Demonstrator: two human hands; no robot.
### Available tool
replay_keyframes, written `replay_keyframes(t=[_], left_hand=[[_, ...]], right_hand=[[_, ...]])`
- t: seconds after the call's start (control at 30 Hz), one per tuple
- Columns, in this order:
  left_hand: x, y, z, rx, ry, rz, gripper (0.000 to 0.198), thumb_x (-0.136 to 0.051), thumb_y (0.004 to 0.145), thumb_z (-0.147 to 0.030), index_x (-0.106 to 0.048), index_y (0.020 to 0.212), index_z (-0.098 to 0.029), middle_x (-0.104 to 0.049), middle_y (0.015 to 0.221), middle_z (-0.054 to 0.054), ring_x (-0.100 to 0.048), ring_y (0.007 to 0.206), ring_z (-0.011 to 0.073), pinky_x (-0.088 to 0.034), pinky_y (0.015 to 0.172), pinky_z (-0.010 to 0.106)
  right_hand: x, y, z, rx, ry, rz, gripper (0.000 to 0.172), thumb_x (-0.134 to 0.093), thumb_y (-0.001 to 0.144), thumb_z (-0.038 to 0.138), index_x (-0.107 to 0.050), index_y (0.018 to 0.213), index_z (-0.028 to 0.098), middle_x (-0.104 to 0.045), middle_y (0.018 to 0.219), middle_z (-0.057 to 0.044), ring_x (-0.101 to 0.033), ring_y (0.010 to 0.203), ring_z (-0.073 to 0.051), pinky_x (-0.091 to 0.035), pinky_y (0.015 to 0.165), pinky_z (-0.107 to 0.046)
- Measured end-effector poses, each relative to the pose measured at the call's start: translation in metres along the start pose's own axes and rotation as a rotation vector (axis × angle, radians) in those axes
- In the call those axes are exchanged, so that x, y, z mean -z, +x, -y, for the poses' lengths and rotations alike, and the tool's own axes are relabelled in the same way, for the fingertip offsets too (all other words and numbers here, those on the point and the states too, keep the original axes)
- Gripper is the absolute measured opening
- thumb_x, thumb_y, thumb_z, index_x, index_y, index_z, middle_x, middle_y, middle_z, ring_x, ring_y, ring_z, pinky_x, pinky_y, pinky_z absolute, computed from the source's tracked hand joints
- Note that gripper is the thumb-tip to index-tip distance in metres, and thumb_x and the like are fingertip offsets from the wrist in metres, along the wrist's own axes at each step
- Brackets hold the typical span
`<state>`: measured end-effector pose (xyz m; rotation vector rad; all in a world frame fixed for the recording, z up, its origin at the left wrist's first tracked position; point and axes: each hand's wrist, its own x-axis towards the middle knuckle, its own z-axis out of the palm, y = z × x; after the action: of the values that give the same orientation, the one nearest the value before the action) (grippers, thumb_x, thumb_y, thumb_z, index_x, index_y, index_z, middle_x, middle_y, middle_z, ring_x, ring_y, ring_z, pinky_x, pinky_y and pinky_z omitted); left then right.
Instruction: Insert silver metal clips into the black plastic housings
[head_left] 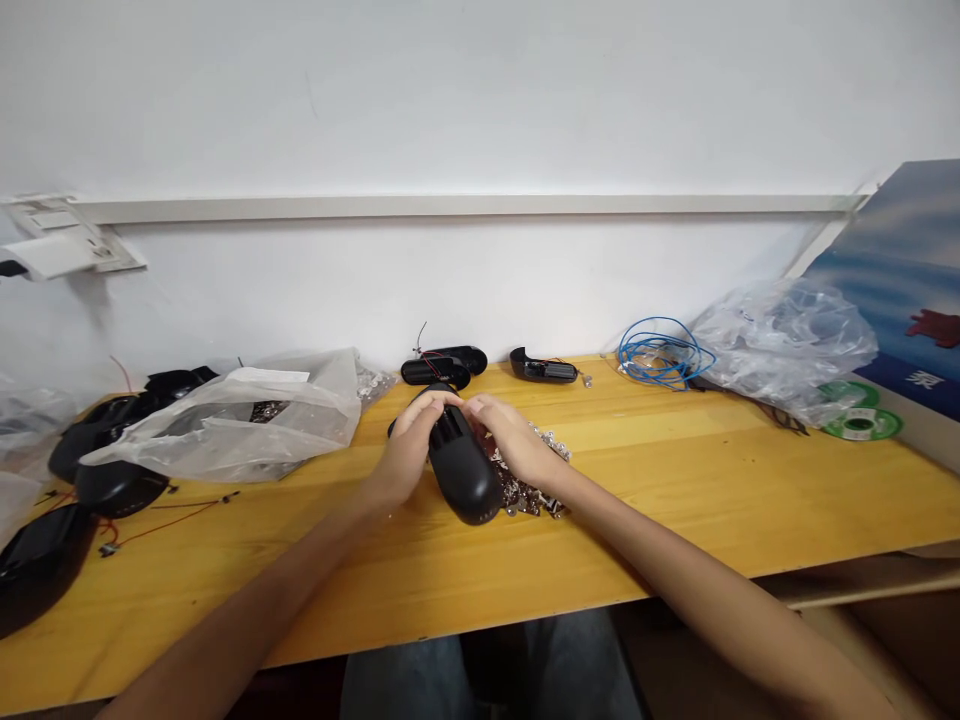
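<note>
1. From my remote feed: left hand (409, 445) and right hand (517, 440) clamped on one black casing (469, 480), either side, mid-table; presumably a two-sided grip for steadiness. Can't tell finger placement underneath.
2. Small metal parts (525, 497) heaped right of the casing, beside the right hand; likely within reach on purpose.
3. Other dark casings (431, 373) far, near the wall (480, 290); probably parked clear of the hands.
4. Blue wire coil (664, 350) far right.
</note>
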<state>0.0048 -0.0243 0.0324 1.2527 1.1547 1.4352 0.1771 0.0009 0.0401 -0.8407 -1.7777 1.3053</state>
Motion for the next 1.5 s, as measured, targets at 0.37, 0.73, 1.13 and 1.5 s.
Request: replay_keyframes(t=[0.37,0.73,1.13,1.5], left_hand=[[0.002,0.003,0.01,0.23,-0.425,-0.142,0.026,-0.076,0.089,-0.041,-0.071,0.103,-0.021,-0.073,0.101,0.004,-0.067,0.087,0.019,-0.053,0.072,0.026],[-0.001,0.005,-0.001,0.297,-0.644,-0.11,0.014,-0.067,0.095,-0.026,-0.064,0.107,-0.018,-0.073,0.097,0.005,-0.066,0.068,0.0127,-0.053,0.064,0.024],[-0.007,-0.021,0.023,-0.173,0.119,0.183,0.038,-0.068,0.097,-0.044,-0.059,0.128,-0.023,-0.066,0.139,0.013,-0.074,0.096,0.0207,-0.057,0.08,0.032],[0.001,-0.01,0.039,-0.35,0.383,0.165,0.034,-0.043,0.11,-0.043,-0.054,0.135,-0.024,-0.059,0.138,0.013,-0.069,0.104,0.022,-0.057,0.093,0.04]], right_hand=[[-0.004,-0.013,-0.02,0.511,-0.273,-0.018,0.089,-0.07,0.082,0.078,-0.041,0.146,0.023,-0.056,0.138,-0.018,-0.059,0.122,-0.034,-0.049,0.108,-0.055],[0.004,0.012,-0.021,0.203,0.068,-0.382,0.06,-0.059,0.095,0.067,-0.045,0.136,0.026,-0.056,0.137,-0.014,-0.059,0.123,-0.028,-0.057,0.1,-0.045],[0.037,0.026,-0.015,-0.038,0.267,-0.501,0.079,-0.077,0.078,0.059,-0.039,0.14,0.028,-0.062,0.126,-0.009,-0.064,0.102,-0.023,-0.056,0.086,-0.037],[0.225,-0.079,-0.03,-0.146,-0.688,-0.563,0.035,-0.065,0.077,0.04,-0.071,0.106,0.022,-0.074,0.109,-0.01,-0.066,0.103,-0.031,-0.051,0.092,-0.043]])
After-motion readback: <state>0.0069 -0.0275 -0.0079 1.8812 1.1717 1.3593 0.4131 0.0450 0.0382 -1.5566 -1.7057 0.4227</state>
